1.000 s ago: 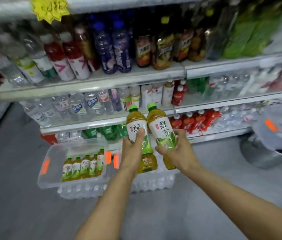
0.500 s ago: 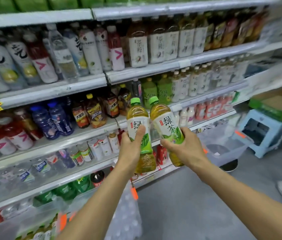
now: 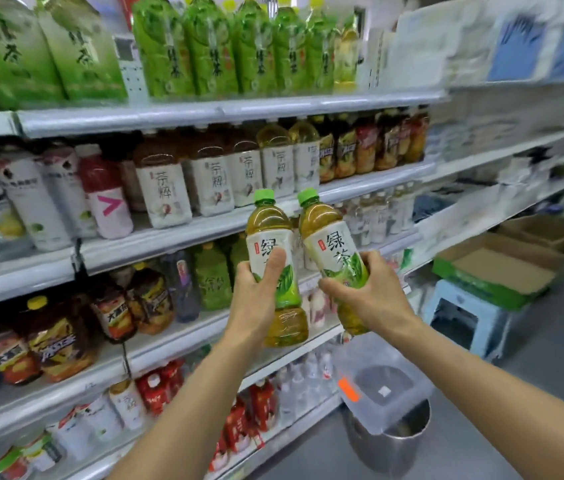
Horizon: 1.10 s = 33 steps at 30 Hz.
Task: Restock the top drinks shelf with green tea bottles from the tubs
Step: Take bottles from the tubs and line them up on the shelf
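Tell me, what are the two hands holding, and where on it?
Each holds one green-capped plastic green tea bottle around its label: left hand the left bottle, right hand the right bottle.

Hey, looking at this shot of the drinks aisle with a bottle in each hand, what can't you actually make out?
- Head view: left bottle label, partly hidden by the left hand and its thumb.
- Right bottle base, hidden behind the right hand.
- Top shelf bottles: caps cut off by the upper edge, labels blurred.
- Clear tub contents: too blurred to tell.
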Motion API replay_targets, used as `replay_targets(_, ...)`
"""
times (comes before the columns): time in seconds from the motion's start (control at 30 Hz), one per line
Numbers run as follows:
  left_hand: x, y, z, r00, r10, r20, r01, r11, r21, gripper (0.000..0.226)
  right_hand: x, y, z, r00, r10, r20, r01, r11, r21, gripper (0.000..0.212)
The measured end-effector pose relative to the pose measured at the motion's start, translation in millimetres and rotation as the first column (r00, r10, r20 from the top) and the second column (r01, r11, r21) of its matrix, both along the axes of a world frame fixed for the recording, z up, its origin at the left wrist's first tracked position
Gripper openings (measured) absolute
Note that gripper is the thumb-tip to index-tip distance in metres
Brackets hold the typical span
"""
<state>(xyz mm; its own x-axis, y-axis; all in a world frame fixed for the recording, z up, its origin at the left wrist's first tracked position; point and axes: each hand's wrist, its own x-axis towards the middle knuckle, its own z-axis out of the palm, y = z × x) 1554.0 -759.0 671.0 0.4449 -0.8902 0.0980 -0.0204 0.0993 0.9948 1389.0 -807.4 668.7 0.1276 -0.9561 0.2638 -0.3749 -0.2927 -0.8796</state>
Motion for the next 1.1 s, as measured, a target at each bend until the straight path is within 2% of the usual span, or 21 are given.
replay_targets(0.13,-27.6,-73.8,22.3,1.000,-0.024,-0.010,0.023,0.999,-0.043,0.099,-31.4,-73.1,28.3,1.000,0.010,-0.006,-0.011,0.998,-0.059,0.056)
replay_targets(0.23,-51.0,-120.0,39.8,0.999,-0.031,0.010,0.032,0.997,-0.068,0.109,-52.5,-118.9,42.2,0.999,-0.001,0.053,0.006,0.995,-0.102,0.056)
replay_targets(0.37,-78.6,-169.8,58.1,0.996,-0.071,0.050,0.076,0.993,-0.090,0.084,-78.9,-172.1,55.8,0.993,0.010,0.117,0.006,0.991,-0.133,0.053)
replay_targets(0.5,-107.2,-228.6,71.2,0.996,-0.020,0.092,0.031,0.992,-0.122,0.099,-111.3,-237.7,69.7,0.992,0.031,0.123,-0.011,0.986,-0.164,0.041)
replay_targets(0.57,-124.3,-257.3,79.4,0.997,-0.008,0.073,0.017,0.991,-0.135,0.089,-128.5,-275.6,78.2,0.992,0.051,0.114,-0.030,0.984,-0.176,0.034)
replay_targets(0.63,-140.1,-289.6,85.4,0.998,0.022,0.067,-0.011,0.987,-0.160,0.084,-144.7,-314.4,88.6,0.992,0.080,0.097,-0.061,0.981,-0.184,0.038)
replay_targets(0.73,-163.4,-337.9,97.7,0.997,0.070,0.027,-0.063,0.977,-0.205,0.095,-166.8,-371.5,108.8,0.988,0.132,0.080,-0.112,0.969,-0.222,0.043)
replay_targets(0.8,-176.2,-369.8,107.1,0.992,0.123,0.008,-0.119,0.968,-0.220,0.091,-178.5,-404.8,123.3,0.981,0.176,0.081,-0.151,0.958,-0.244,0.045)
replay_targets(0.9,-188.6,-410.6,121.7,0.982,0.186,-0.008,-0.183,0.953,-0.240,0.096,-189.3,-447.3,143.5,0.965,0.243,0.096,-0.212,0.942,-0.259,0.045)
replay_targets(1.03,-190.3,-442.2,147.0,0.977,0.214,-0.017,-0.211,0.939,-0.272,0.074,-189.6,-488.3,167.4,0.941,0.323,0.100,-0.289,0.922,-0.258,0.035)
replay_targets(1.1,-184.9,-455.9,160.2,0.974,0.226,0.026,-0.207,0.926,-0.315,0.062,-186.4,-502.9,176.5,0.932,0.348,0.102,-0.310,0.910,-0.274,0.026)
